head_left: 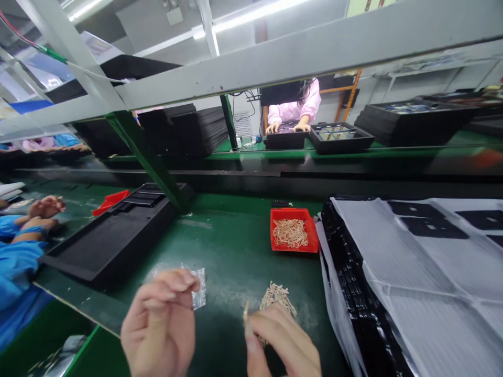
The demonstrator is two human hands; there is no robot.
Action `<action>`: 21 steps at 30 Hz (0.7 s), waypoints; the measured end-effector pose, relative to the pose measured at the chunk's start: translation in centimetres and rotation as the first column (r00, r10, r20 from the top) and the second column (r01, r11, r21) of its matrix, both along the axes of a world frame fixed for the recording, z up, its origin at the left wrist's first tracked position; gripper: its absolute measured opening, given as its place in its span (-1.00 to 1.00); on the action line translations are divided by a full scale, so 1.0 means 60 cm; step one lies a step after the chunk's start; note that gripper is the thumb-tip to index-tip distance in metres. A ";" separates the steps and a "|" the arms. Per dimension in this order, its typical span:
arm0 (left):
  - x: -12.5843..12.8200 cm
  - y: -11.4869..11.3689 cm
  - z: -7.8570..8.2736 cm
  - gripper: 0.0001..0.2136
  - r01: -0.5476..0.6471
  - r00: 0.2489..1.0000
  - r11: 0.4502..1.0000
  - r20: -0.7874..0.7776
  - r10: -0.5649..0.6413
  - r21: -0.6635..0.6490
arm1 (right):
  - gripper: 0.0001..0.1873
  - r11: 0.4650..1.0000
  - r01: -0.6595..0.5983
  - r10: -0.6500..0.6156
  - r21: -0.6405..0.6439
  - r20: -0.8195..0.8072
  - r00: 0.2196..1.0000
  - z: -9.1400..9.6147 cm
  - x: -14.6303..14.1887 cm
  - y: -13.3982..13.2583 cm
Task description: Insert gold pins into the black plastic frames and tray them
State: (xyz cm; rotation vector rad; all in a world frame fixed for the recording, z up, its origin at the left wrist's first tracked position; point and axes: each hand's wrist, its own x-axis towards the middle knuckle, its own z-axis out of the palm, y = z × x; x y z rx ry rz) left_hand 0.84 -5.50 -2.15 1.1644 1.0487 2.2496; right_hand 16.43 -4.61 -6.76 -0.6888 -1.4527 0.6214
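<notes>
My right hand (283,340) pinches a small beige stick-like piece (246,310) upright between thumb and forefinger. Just behind that hand, a loose pile of similar beige pieces (279,296) lies on the green tabletop, partly covered by my fingers. To the left, my left hand (161,319) is raised with its fingers curled in and the thumb against them; what it may hold is hidden. Past its fingertips lies a small clear plastic bag (199,288), partly behind the hand. Farther back, a red bin (294,246) contains many more beige pieces.
A tall stack of black trays (346,262) under white sheeting (385,267) borders the right side. A black tray (106,246) and green post (147,157) stand left. At far left are a co-worker's hands (43,214); across the bench, another person (294,112) handles a tray.
</notes>
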 end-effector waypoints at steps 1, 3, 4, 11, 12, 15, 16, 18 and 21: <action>-0.012 0.006 0.004 -0.88 0.027 0.997 0.999 0.067 -0.029 0.036 | -0.78 0.999 0.034 -0.034 -0.024 0.015 0.999 0.007 0.007 0.011; -0.029 0.024 0.009 -0.75 0.063 0.994 0.995 0.086 -0.069 0.072 | -0.82 0.980 0.124 -0.114 -0.157 0.071 0.991 0.015 0.021 0.042; -0.032 0.035 0.010 -0.59 0.063 0.996 0.995 0.059 -0.068 0.079 | -0.82 0.926 0.185 -0.147 -0.328 0.138 0.979 0.014 0.027 0.058; 0.009 0.090 -0.001 0.06 0.138 0.935 0.968 -0.349 -0.058 0.210 | -0.45 0.668 -0.353 0.347 -0.655 -0.146 0.926 -0.017 0.025 0.050; 0.013 0.090 0.000 0.07 0.156 0.919 0.963 -0.389 -0.061 0.219 | -0.37 0.545 -0.560 0.465 -0.624 -0.331 0.821 -0.015 0.021 0.036; 0.018 0.086 0.005 0.07 0.201 0.872 0.954 -0.485 -0.070 0.222 | -0.27 0.216 -0.896 0.569 -0.389 -0.695 0.439 -0.005 0.010 0.004; 0.019 0.082 0.005 0.07 0.205 0.860 0.955 -0.505 -0.069 0.217 | -0.31 0.172 -0.928 0.556 -0.329 -0.745 0.367 -0.001 0.006 -0.001; 0.018 0.074 0.002 0.06 0.210 0.838 0.959 -0.540 -0.075 0.193 | -0.41 0.148 -0.951 0.516 -0.273 -0.799 0.310 0.003 0.000 -0.005; 0.008 0.059 -0.009 0.04 0.216 0.825 0.970 -0.552 -0.120 0.111 | -0.44 0.217 -0.932 0.458 -0.289 -0.813 0.359 0.007 0.001 0.000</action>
